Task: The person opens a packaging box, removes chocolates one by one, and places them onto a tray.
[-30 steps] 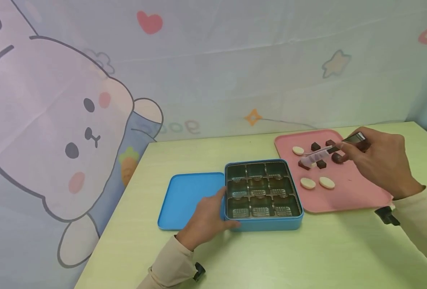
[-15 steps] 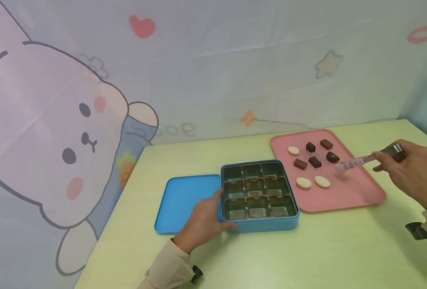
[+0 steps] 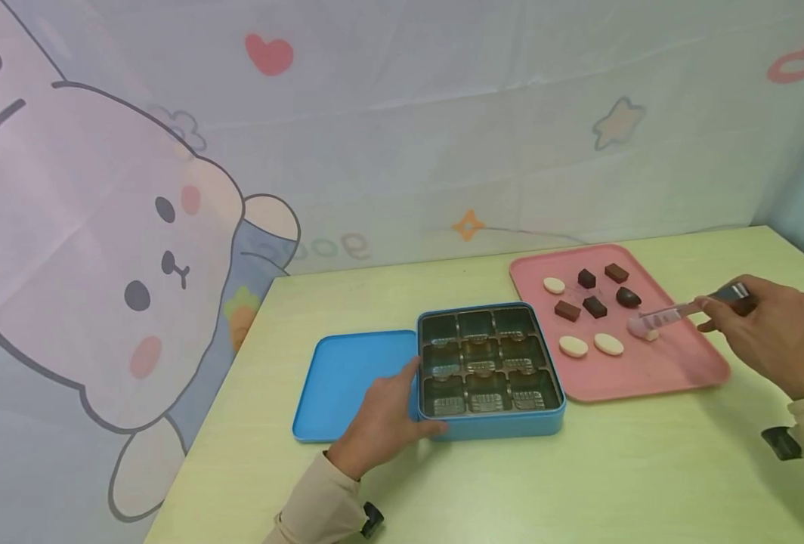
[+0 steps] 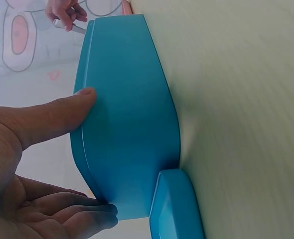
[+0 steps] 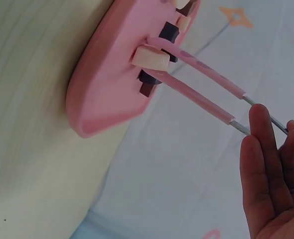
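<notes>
My left hand (image 3: pixel 383 412) holds the near left corner of a blue box (image 3: pixel 504 425), thumb on the front wall and fingertips on the left wall. A plastic insert (image 3: pixel 481 369) of square compartments sits in the box with nothing in them. My right hand (image 3: pixel 776 332) grips tongs (image 3: pixel 681 308) with pale pink sleeved tips. In the right wrist view the tips stand on either side of a cream-coloured, ridged chocolate (image 5: pixel 151 58) on the pink tray (image 3: pixel 674 370). Between the tips and the hand, metal arms show.
Oval white chocolates (image 3: pixel 609 344) and several dark pieces (image 3: pixel 595 307) lie spread over the tray, right of the box. A flat blue lid (image 3: pixel 347 378) lies against the box's left side. Behind the table (image 3: pixel 511 491) hangs a printed cloth (image 3: pixel 402 151).
The right hand and tongs have moved right and toward me, from above the dark pieces to the cream chocolate at the tray's right side. The left hand stays on the box.
</notes>
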Demonstrator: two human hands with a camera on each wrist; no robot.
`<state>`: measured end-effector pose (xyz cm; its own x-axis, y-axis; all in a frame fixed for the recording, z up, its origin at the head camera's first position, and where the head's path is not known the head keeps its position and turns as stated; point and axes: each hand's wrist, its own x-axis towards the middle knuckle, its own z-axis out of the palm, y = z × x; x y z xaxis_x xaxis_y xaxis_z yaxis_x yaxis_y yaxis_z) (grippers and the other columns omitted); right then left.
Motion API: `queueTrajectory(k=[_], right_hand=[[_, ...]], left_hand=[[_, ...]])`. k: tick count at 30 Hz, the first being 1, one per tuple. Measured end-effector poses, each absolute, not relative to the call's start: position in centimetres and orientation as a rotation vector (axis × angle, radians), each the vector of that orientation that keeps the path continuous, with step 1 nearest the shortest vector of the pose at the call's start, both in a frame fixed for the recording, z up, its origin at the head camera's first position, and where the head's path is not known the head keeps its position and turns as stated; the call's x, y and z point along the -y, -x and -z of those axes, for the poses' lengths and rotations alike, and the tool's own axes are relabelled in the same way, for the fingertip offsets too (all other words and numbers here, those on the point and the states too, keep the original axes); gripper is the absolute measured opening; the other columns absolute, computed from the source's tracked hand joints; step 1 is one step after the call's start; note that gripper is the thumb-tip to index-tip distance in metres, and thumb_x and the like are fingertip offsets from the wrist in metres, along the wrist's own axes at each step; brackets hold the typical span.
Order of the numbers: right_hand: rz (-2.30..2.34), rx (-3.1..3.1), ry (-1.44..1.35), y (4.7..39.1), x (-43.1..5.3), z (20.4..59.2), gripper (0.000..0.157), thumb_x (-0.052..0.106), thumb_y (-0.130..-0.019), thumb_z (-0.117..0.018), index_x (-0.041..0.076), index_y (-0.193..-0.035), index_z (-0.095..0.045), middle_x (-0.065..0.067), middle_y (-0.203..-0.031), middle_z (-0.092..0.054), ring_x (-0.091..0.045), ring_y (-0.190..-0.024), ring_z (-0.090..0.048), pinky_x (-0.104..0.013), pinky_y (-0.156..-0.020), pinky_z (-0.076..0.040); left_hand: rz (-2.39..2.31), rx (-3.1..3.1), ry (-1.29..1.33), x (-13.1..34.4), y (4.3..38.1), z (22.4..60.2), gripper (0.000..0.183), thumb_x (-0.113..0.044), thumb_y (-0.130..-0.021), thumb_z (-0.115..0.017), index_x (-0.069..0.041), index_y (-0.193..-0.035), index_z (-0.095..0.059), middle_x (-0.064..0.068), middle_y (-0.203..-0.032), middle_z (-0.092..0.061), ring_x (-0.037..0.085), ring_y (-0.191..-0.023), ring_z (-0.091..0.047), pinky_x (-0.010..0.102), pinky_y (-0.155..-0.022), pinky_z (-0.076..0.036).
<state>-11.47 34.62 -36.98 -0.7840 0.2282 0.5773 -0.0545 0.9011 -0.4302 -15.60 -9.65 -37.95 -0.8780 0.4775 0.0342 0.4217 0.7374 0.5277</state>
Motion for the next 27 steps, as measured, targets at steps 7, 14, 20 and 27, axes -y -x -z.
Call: queueTrajectory(k=[7,14,20,27], right_hand=[[-0.575,2.415,0.117,11.3,-34.7,36.8,0.028,0.018,-0.098,-0.064,-0.008,-0.088,-0.067,-0.025,-0.071,-0.072,0.021,-0.05,-0.034,-0.017,-0.054,-0.026],[-0.639,2.398,0.145,11.1,-34.7,36.6,0.024,0.016,-0.097,-0.066,-0.007,-0.09,-0.067,-0.026,-0.071,-0.072,0.035,-0.057,-0.031,-0.019,-0.048,-0.03],[-0.823,2.388,0.248,10.7,-35.2,36.1,0.026,0.016,-0.101,-0.059,-0.009,-0.107,-0.065,0.042,-0.057,-0.053,0.036,-0.062,-0.037,-0.014,-0.048,-0.034],[-1.075,2.126,0.273,15.2,-46.0,44.4,0.015,0.021,-0.102,-0.057,0.018,-0.111,-0.068,0.044,-0.074,-0.053,0.028,-0.066,-0.054,0.003,-0.065,-0.04]], left_hand=[[-0.821,-2.836,-0.74,9.6,15.6,37.9,0.1,-0.034,-0.076,-0.089,0.003,-0.152,-0.035,0.021,-0.121,-0.071,0.038,-0.118,-0.065,0.049,-0.098,-0.053],[-0.826,-2.829,-0.726,9.5,15.6,38.1,0.101,-0.034,-0.076,-0.089,0.003,-0.153,-0.035,0.021,-0.125,-0.069,0.039,-0.121,-0.063,0.05,-0.1,-0.053],[-0.841,-2.823,-0.736,9.5,15.7,38.1,0.101,-0.034,-0.076,-0.089,0.001,-0.153,-0.034,0.02,-0.128,-0.068,0.039,-0.124,-0.061,0.051,-0.101,-0.052],[-0.853,-2.824,-0.746,9.6,15.7,38.1,0.1,-0.033,-0.076,-0.088,0.001,-0.153,-0.035,0.02,-0.126,-0.069,0.039,-0.122,-0.062,0.051,-0.1,-0.052]])
